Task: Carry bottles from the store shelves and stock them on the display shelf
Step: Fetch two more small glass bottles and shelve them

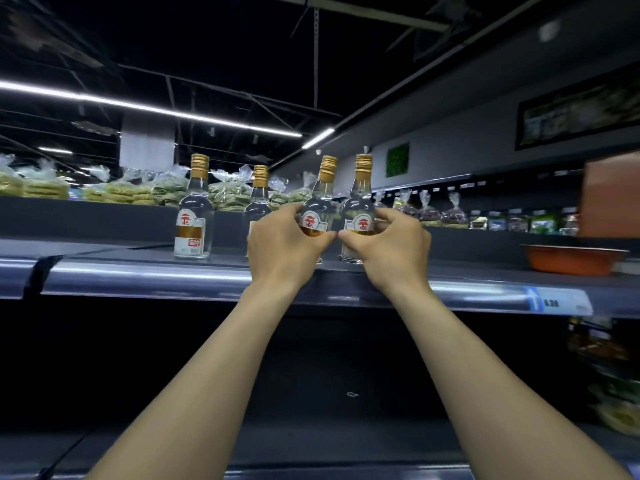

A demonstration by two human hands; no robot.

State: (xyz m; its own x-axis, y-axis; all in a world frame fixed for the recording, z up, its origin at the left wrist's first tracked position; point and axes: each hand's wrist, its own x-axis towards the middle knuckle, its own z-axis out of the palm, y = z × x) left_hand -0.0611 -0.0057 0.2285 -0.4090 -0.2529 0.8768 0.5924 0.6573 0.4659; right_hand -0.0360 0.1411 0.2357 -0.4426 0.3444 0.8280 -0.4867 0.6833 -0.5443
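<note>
Four clear glass bottles with gold caps and red-and-white labels are on the dark shelf (138, 271). The left bottle (194, 209) and back bottle (259, 195) stand upright. The tilted bottle (320, 199) leans right, just beside the right bottle (360, 202).

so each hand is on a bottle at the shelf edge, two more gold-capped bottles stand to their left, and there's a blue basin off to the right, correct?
Nearly. The basin on the right of the shelf is orange, not blue, as the head view shows. The rest holds: the left hand and right hand each grip a bottle, and two more gold-capped bottles stand to their left.
</note>
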